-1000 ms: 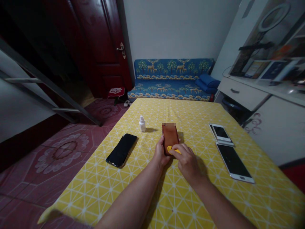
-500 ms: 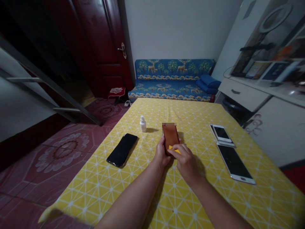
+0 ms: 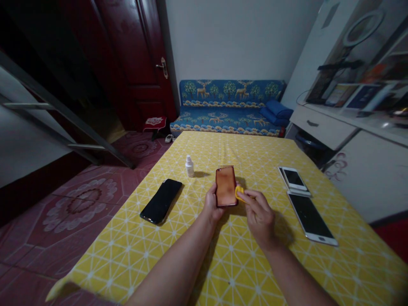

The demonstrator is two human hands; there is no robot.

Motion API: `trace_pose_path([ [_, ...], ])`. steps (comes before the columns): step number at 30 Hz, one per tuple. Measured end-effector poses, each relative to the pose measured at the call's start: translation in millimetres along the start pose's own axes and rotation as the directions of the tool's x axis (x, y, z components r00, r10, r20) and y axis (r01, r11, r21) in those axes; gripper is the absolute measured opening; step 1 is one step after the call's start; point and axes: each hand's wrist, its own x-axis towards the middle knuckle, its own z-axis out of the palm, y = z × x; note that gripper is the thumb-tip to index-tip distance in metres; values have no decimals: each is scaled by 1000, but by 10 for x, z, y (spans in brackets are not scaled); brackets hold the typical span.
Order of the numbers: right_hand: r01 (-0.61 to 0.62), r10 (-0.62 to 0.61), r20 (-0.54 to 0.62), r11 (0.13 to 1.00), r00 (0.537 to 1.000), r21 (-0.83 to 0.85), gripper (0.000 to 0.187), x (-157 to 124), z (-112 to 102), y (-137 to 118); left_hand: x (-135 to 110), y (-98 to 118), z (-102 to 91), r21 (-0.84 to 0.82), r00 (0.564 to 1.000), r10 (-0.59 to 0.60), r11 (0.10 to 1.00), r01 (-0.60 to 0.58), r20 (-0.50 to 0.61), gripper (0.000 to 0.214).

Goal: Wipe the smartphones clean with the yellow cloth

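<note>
Two bare hands are working near the middle of the table on my feed. My left hand (image 3: pixel 212 204) is closing around the lower left edge of a brown phone (image 3: pixel 226 186), with its fingers curled behind the phone and its thumb along the side, so the phone is standing tilted up with its glossy brown back facing me. I cannot tell whether the phone's lower edge is touching the tablecloth (image 3: pixel 223 272). My right hand (image 3: pixel 259 214) is sitting at about four o'clock from the phone, partly closed, its thumb and forefinger pinching a small yellow cloth (image 3: pixel 239 194) that is pressing against the phone's right edge. The tablecloth is yellow with a white pattern, and several things are lying on it around the phone. A black phone (image 3: pixel 161 201) is resting at nine o'clock, and a small white bottle (image 3: pixel 189 166) is standing upright at ten o'clock. A white phone (image 3: pixel 293 178) is lying at two o'clock on top of another phone, and a large phone (image 3: pixel 310 219) is lying at four o'clock, just beyond my right hand. Further off, a blue sofa (image 3: pixel 228 114) is standing at twelve o'clock, and a dark red door (image 3: pixel 134 55) is closing off the wall at eleven o'clock.
</note>
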Motion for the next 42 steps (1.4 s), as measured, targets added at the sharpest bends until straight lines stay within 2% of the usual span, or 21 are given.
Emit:
trace_pose_path([
  [3, 83, -84, 24, 996, 996, 39, 44, 11, 2, -77, -14, 0, -4, 23, 999, -38, 999, 37, 20, 54],
  [10, 55, -55, 4, 998, 998, 11, 43, 5, -15, -9, -32, -13, -11, 67, 995, -97, 993, 97, 3, 46],
  [16, -24, 5, -149, 992, 989, -121, 40, 59, -142, 238, -60, -92, -59, 187, 966, -257, 949, 255, -10, 40],
  [21, -86, 46, -242, 984, 969, -159, 32, 83, -252, 394, -53, -109, -121, 266, 946, -323, 914, 307, 17, 38],
  [26, -88, 56, -218, 986, 974, -144, 30, 79, -232, 353, -29, -107, -135, 211, 952, -303, 934, 287, 46, 42],
  [34, -25, 23, -19, 997, 1000, -77, 34, -2, -107, 276, -1, -13, -60, 70, 993, -116, 991, 114, 13, 48],
  [37, -52, 52, -1, 997, 999, -50, 35, -13, -90, 269, -16, 32, -53, 43, 990, -101, 994, 97, 96, 52],
  [40, -69, 68, -20, 997, 997, -24, 35, -11, -82, 261, -43, 61, -43, 17, 966, -109, 994, 108, 234, 59],
  [42, -72, 71, -36, 997, 997, -15, 35, -5, -75, 247, -51, 69, -35, -17, 954, -89, 995, 97, 285, 62],
])
